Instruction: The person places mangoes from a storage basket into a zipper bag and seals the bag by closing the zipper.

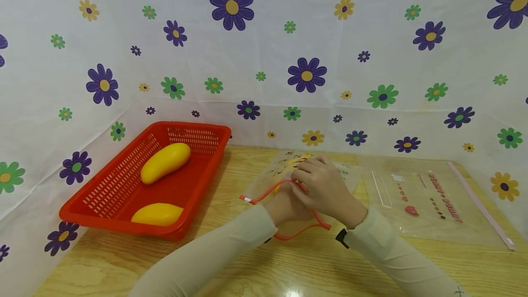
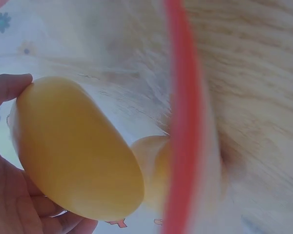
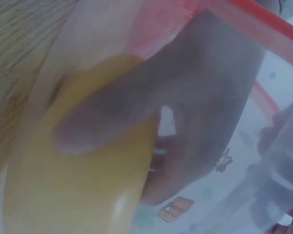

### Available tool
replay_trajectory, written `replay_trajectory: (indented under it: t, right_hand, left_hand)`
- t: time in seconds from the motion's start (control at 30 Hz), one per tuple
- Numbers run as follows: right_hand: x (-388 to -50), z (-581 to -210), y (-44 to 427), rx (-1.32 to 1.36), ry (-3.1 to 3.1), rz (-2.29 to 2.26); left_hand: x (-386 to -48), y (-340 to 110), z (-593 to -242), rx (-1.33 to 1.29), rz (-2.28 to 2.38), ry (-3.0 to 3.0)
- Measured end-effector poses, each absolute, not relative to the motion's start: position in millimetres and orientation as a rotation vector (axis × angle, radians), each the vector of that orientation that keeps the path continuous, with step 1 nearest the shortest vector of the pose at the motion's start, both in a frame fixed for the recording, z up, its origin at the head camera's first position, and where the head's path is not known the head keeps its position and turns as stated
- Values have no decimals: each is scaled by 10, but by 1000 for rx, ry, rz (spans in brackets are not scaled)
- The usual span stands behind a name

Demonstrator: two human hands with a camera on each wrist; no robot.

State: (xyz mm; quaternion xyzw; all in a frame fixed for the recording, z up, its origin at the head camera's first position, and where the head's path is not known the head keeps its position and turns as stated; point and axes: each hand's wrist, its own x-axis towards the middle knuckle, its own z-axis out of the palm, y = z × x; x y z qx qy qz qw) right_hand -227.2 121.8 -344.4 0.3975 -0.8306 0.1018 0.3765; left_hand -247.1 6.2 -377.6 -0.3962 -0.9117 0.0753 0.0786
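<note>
My left hand (image 1: 290, 205) reaches inside a clear bag with a red zip edge (image 1: 288, 236). In the left wrist view its fingers (image 2: 53, 222) and thumb curl round a yellow mango-shaped fruit (image 2: 80, 151); a second yellow thing (image 2: 154, 165) lies beside it, partly behind the red edge. The right wrist view shows the left hand (image 3: 185, 97) through the cloudy plastic, on the yellow fruit (image 3: 83, 180). My right hand (image 1: 323, 189) pinches the bag's red edge above the left wrist.
A red basket (image 1: 202, 187) at the left holds two yellow fruits (image 1: 166, 163). Right of the hands, another clear bag (image 1: 474, 214) with a pink zip lies flat on the wooden table (image 1: 301, 269). A flowered cloth (image 1: 264, 49) hangs behind and at both sides.
</note>
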Motion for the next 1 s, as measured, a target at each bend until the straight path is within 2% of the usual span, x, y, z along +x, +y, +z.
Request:
replay_trajectory:
  t: [0.27,0.37,0.47,0.6,0.7,0.83,1.0]
  right_hand:
    - [-2271,-3446,1195,1019,-2111,270]
    - [-2272,-3445,1190,1019,-2113,274]
    - [-2273,-3446,1184,1018,-2118,276]
    - [-2269,-3445,1179,1020,-2123,276]
    - [-2264,-3441,1177,1020,-2126,276]
    - [-2261,-3438,1174,1018,-2133,278]
    - [-2265,-3438,1174,1018,-2139,288]
  left_hand:
    - [-2498,85,-3775,-1166,280,-2781]
    - [-2617,121,-3900,-1119,306,-2855]
    - [-3125,186,-4595,-1136,325,-2826]
    - [-4020,291,-5856,-1138,256,-2773]
    - [-4384,336,-6383,-1113,176,-2772]
    - [-4532,342,-6610,-1092,153,-2743]
    - [-4388,306,-6406,-1056,97,-2746]
